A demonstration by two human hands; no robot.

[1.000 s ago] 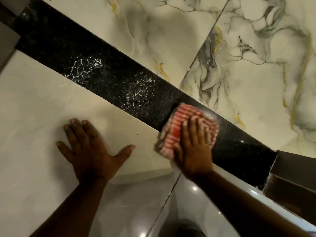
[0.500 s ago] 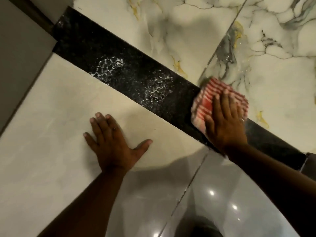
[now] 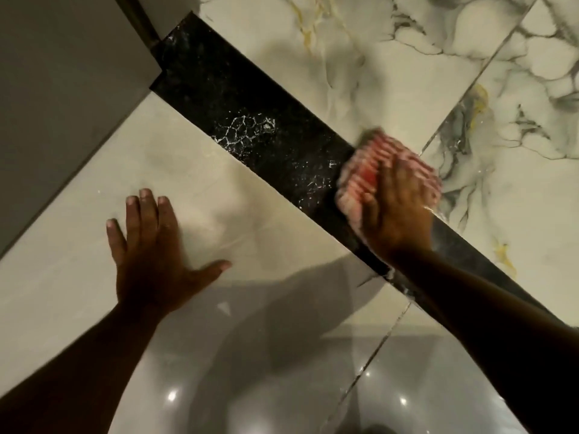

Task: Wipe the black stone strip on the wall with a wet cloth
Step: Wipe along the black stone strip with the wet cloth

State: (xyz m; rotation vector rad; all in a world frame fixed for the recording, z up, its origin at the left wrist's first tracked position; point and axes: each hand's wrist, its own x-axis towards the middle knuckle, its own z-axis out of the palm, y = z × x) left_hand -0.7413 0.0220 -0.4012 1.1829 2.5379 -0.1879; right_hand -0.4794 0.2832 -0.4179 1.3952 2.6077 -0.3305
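Observation:
The black stone strip [image 3: 238, 98] runs diagonally from upper left to lower right across the wall. A white cracked soap patch [image 3: 242, 130] lies on it near the middle, with fainter white specks just left of the cloth. My right hand [image 3: 398, 208] presses a folded red-and-white striped cloth [image 3: 366, 170] flat onto the strip; the cloth is motion-blurred and partly hidden under my fingers. My left hand [image 3: 153, 245] lies flat with fingers spread on the cream tile below the strip, holding nothing.
White marble tiles with grey and gold veins [image 3: 407, 57] sit above the strip. Glossy cream tiles [image 3: 78, 245] lie below it, reflecting lights. A grey panel with a dark edge [image 3: 62, 73] meets the strip's left end.
My right hand has slid the cloth leftward along the strip over the nearer soap patch, which is now mostly smeared away. The view has shifted right and down. My left hand stays braced on the tile.

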